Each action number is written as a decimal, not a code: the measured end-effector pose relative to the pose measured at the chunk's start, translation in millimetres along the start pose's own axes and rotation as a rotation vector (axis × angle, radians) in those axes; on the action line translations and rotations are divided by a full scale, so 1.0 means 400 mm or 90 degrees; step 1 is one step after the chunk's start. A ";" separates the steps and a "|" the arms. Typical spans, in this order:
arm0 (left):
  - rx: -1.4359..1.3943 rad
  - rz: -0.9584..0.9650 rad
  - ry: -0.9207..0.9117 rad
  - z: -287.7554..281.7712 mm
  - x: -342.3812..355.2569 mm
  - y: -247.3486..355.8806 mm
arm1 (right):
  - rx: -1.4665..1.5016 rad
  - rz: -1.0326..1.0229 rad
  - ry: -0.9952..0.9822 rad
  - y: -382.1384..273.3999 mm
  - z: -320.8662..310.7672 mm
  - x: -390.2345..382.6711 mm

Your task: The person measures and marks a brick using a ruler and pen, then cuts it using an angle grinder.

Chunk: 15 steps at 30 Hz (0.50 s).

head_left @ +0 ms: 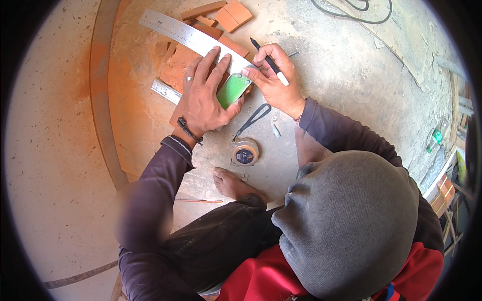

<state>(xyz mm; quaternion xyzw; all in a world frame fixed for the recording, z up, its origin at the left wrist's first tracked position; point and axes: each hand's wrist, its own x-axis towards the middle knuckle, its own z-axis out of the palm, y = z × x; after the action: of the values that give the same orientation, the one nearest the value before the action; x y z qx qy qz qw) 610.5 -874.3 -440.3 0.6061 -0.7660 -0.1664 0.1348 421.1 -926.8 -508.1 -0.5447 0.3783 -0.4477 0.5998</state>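
A combination square with a long steel blade (186, 35) and a green handle (232, 91) lies across an orange clay tile (175, 66). My left hand (205, 93) holds it, fingers spread over the blade and thumb against the handle. Between the fingers of my right hand (279, 83) is a black marker (268, 59) with a white end, slanting up and left. My right thumb touches the blade's corner beside the handle. From under my left hand sticks out a short metal strip (166, 91).
Broken tile pieces (234, 15) lie beyond the blade. A round tape measure (245, 152) with a black strap (255, 119) rests near my bare foot (232, 183). A small pale stub (276, 131) and a screw (293, 53) lie on the concrete. A grey knit cap (351, 220) covers the lower right.
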 end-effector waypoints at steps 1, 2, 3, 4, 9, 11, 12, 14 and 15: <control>-0.005 0.000 0.005 0.000 0.000 0.001 | -0.005 -0.002 -0.002 0.000 -0.001 0.001; -0.011 0.000 0.010 0.000 0.000 0.003 | -0.011 -0.004 -0.003 0.000 -0.002 0.001; -0.016 -0.001 0.015 0.000 -0.001 0.004 | 0.000 0.001 -0.002 0.000 -0.001 0.001; -0.012 -0.001 0.016 0.000 0.000 0.005 | 0.010 0.006 -0.001 -0.002 0.000 0.001; -0.020 0.005 0.017 0.000 0.003 0.004 | 0.038 0.004 -0.007 0.003 -0.001 0.003; -0.012 0.005 0.007 -0.005 0.005 0.006 | 0.042 0.002 -0.008 0.003 0.000 0.004; -0.008 0.005 0.003 -0.008 0.007 0.007 | 0.039 0.002 -0.005 0.003 0.000 0.004; -0.003 0.004 0.005 -0.008 0.008 0.010 | 0.033 0.001 0.000 0.004 0.000 0.003; 0.000 0.003 0.006 -0.009 0.008 0.011 | 0.038 0.006 -0.002 0.001 0.001 0.004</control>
<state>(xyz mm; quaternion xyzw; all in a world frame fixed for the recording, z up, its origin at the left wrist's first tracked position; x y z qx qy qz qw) 607.5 -876.9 -435.2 0.6051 -0.7668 -0.1632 0.1387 422.0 -928.1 -508.4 -0.5256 0.3663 -0.4550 0.6185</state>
